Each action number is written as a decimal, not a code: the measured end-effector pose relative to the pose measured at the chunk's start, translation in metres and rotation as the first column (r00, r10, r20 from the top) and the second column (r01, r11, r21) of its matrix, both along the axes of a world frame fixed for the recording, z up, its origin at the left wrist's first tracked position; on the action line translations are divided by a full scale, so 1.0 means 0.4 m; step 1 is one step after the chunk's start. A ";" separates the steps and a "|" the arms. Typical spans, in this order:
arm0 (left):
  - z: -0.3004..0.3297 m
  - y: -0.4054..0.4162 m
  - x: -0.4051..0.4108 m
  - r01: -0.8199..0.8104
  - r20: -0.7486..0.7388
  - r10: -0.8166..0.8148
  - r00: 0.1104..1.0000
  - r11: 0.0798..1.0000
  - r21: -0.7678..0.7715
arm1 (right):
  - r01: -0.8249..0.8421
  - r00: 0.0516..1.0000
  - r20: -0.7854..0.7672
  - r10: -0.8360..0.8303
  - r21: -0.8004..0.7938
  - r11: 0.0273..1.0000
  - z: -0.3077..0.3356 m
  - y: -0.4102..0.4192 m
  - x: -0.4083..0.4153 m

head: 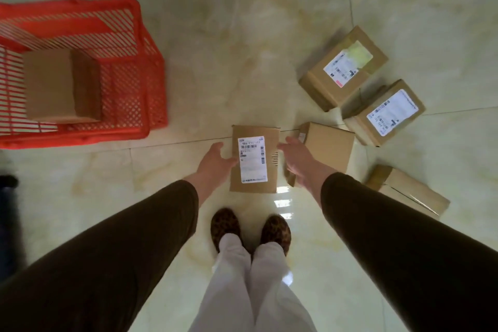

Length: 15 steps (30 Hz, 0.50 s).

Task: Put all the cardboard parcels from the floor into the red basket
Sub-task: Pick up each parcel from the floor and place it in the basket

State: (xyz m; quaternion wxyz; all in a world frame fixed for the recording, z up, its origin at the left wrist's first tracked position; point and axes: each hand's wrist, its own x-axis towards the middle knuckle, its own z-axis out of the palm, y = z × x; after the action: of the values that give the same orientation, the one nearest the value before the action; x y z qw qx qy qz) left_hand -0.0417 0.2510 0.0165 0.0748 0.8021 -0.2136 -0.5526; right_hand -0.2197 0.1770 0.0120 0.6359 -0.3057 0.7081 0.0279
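A red plastic basket (pixel 134 105) stands on the floor at the left, with one plain cardboard parcel (pixel 62 86) inside. A flat parcel with a white barcode label (pixel 254 162) lies on the floor just in front of my feet. My left hand (pixel 215 162) is at its left edge, fingers apart, thumb touching the cardboard. My right hand (pixel 296 162) is spread beside its right edge with a small gap. Several more parcels lie to the right: a labelled one (pixel 345 67), another labelled one (pixel 388 113), a plain one (pixel 328 145) behind my right hand, and a plain one (pixel 409 191).
The floor (pixel 242 48) is glossy pale tile, bare between the basket and the parcels. My feet in leopard-print shoes (pixel 250 229) stand right behind the labelled parcel. A dark object (pixel 8 197) shows at the left edge.
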 end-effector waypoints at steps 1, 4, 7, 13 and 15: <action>-0.029 0.006 -0.003 -0.032 -0.017 0.032 0.999 0.999 0.013 | -0.005 1.000 0.004 0.005 0.025 1.000 -0.026 0.000 0.002; -0.104 0.012 -0.012 -0.112 -0.070 0.115 0.991 0.993 0.040 | -0.022 1.000 0.012 0.021 0.094 0.995 -0.104 0.002 0.006; -0.168 0.015 -0.019 -0.161 -0.164 0.171 0.971 0.984 0.074 | -0.073 0.997 0.011 0.072 0.134 0.988 -0.157 0.006 0.013; -0.147 0.011 -0.023 -0.244 -0.346 0.249 0.905 0.968 0.059 | -0.070 0.998 0.011 0.069 0.094 0.993 -0.136 0.015 0.028; -0.089 0.004 -0.011 -0.300 -0.358 0.280 0.891 0.954 0.001 | -0.049 0.998 0.030 0.048 0.036 0.998 -0.082 0.003 0.037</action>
State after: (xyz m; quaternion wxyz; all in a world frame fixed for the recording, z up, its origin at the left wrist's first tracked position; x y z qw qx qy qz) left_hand -0.0461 0.2525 -0.0192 0.2153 0.7100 -0.0894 -0.6645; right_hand -0.2048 0.1781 -0.0208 0.6508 -0.3116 0.6905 0.0516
